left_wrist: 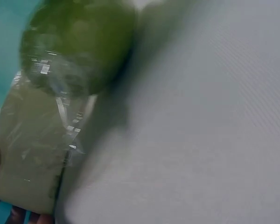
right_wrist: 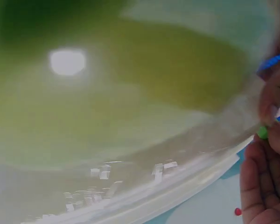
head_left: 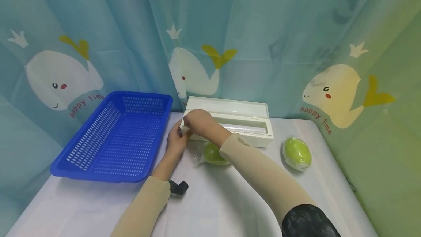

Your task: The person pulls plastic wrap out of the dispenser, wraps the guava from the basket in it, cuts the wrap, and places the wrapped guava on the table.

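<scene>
A white cling film dispenser [head_left: 227, 140] stands with its lid [head_left: 227, 106] raised and a film roll [head_left: 245, 128] inside. My left hand [head_left: 175, 140] grips the dispenser's left end, thumb at the front. Right above it, my right hand [head_left: 200, 121] is curled at the same end. A small green piece [right_wrist: 262, 133] is pinched between fingers there in the right wrist view. A green fruit [head_left: 212, 154] lies close in front of the dispenser, partly behind the right forearm, with clear film [head_left: 196, 150] spreading from its left side.
A blue plastic basket [head_left: 115, 145] stands at the left of the white table [head_left: 204, 207]. A second green fruit [head_left: 297, 153], wrapped in clear film, sits on the right. Behind the table hangs a whale-print curtain [head_left: 263, 46].
</scene>
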`<state>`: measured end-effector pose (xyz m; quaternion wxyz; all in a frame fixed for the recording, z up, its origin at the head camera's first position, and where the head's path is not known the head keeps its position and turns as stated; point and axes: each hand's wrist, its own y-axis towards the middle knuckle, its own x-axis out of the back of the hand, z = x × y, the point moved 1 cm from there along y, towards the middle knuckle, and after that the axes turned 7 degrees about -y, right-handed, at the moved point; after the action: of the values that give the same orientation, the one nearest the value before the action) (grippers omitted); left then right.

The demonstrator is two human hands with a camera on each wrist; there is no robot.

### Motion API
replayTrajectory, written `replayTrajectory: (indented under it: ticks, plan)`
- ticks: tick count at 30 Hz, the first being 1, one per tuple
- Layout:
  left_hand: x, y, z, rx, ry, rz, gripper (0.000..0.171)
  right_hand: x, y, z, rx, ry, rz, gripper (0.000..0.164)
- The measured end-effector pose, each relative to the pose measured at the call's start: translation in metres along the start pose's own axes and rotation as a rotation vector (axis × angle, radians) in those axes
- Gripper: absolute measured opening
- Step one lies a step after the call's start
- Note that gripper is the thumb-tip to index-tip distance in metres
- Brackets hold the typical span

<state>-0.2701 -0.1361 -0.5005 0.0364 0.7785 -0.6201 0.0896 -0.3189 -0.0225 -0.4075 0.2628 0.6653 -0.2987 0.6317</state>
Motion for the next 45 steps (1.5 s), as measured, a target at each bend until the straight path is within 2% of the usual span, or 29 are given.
replayTrajectory:
  ticks: [6,11,16,20,23,31,35,40,45]
  plan:
    - [-0.006,0.0,0.0,0.026,-0.076,0.03,0.07,-0.009,-0.018,-0.017,0.0,-0.028,-0.047,0.014]
    - [-0.009,-0.002,0.0,0.039,-0.08,0.013,0.072,-0.017,-0.044,-0.038,-0.007,-0.015,-0.091,0.013]
    - [-0.006,-0.004,-0.001,0.048,-0.072,0.009,0.072,-0.022,-0.092,-0.073,-0.027,-0.006,-0.138,0.013]
    - [-0.003,-0.003,-0.002,0.051,-0.09,0.02,0.071,-0.028,-0.137,-0.108,-0.111,-0.017,-0.174,0.013]
    - [-0.003,-0.001,-0.002,0.068,-0.112,0.02,0.069,-0.032,-0.163,-0.127,-0.169,-0.001,-0.21,0.013]
    - [-0.011,0.001,0.001,0.07,-0.127,0.049,0.067,-0.04,-0.185,-0.139,-0.218,-0.008,-0.239,0.013]
    - [-0.014,-0.001,0.002,0.057,-0.117,0.069,0.068,-0.043,-0.205,-0.149,-0.25,-0.001,-0.263,0.014]
    - [-0.009,-0.002,-0.001,0.033,-0.087,0.052,0.065,-0.046,-0.223,-0.16,-0.278,0.012,-0.308,0.014]
    - [-0.003,-0.003,-0.002,0.039,-0.065,0.048,0.063,-0.049,-0.223,-0.158,-0.28,0.033,-0.342,0.009]
